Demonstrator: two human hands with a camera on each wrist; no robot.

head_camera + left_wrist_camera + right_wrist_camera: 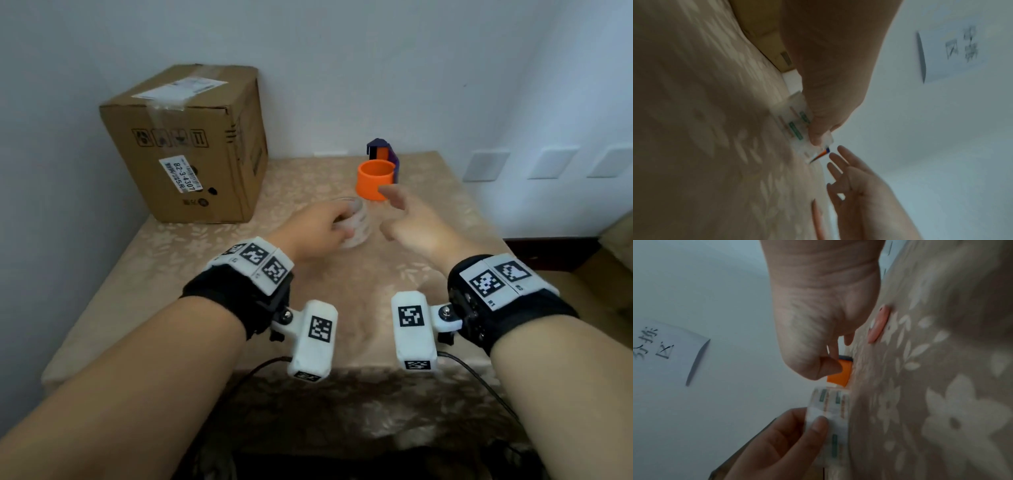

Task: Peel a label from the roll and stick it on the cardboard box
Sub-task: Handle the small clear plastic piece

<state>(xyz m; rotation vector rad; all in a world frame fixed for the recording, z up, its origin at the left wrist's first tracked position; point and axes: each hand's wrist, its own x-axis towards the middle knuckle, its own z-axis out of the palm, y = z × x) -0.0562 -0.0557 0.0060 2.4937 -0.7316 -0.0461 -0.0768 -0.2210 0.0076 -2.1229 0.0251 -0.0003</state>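
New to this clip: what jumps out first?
The left hand grips the label roll at the middle of the table, while the right hand hovers open just beside it. The cardboard box stands at the far left corner, already bearing stickers. An orange cup sits behind the hands, near the wall.

One box (191, 144), one label roll (356, 222), one orange ring (375, 180).
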